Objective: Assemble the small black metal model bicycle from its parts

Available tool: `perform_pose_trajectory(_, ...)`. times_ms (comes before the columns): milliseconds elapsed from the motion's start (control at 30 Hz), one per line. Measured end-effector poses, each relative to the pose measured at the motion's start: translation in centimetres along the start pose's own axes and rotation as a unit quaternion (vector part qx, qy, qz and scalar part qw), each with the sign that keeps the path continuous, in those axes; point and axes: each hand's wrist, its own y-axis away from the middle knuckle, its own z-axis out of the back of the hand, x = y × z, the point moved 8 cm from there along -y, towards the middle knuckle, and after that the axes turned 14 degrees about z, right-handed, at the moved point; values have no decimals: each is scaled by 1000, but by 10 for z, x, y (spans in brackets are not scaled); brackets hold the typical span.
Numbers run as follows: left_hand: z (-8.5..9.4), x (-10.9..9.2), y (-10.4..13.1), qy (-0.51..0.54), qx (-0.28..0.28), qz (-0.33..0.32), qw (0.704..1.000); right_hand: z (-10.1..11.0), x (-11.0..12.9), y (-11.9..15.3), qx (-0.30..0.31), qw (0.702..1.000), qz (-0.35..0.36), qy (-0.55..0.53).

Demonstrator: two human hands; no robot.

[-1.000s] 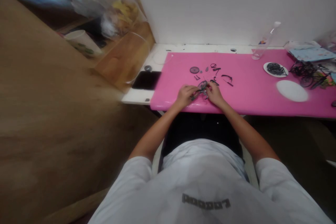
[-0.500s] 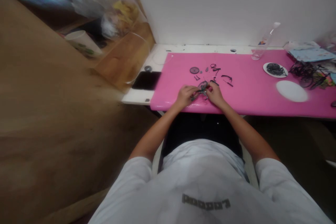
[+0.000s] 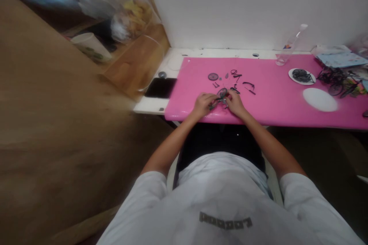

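Over the near edge of the pink table cover, both hands close on a partly built model bicycle (image 3: 222, 93), whose dark spoked wheel points away from me. My left hand (image 3: 202, 104) pinches its left side. From the right, the fingers of my right hand (image 3: 234, 103) grip it near the middle. Fingers hide much of the frame. Just beyond lie a loose spoked wheel (image 3: 213, 77), a small forked piece (image 3: 215, 85), a thin black part with a loop (image 3: 236, 74) and a curved black strip (image 3: 248, 84).
The pink cover (image 3: 276, 99) spans the table. To the right are a white plate of black wheels (image 3: 301, 76), a white disc (image 3: 319, 99), a heap of black model parts (image 3: 335, 80) and a clear bottle (image 3: 290, 46). A dark flat object (image 3: 160, 88) lies at left.
Both hands stay in nearly the same place with the model bicycle between them. The held piece and fingers have shifted only slightly; the loose parts have not moved.
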Motion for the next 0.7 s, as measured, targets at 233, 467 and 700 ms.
perform_pose_trajectory(233, -1, 1, -1, -2, 14, 23, 1000, 8, 0, 0, -31, 999, -5, 35)
perform_pose_trajectory(467, -1, 0, -2, -10, 23, 32, 999, 1, 1, -2, 12, 998, 12, 58)
perform_pose_trajectory(700, -2, 1, -2, -12, 19, 25, 999, -5, -2, -1, 50, 997, 18, 53)
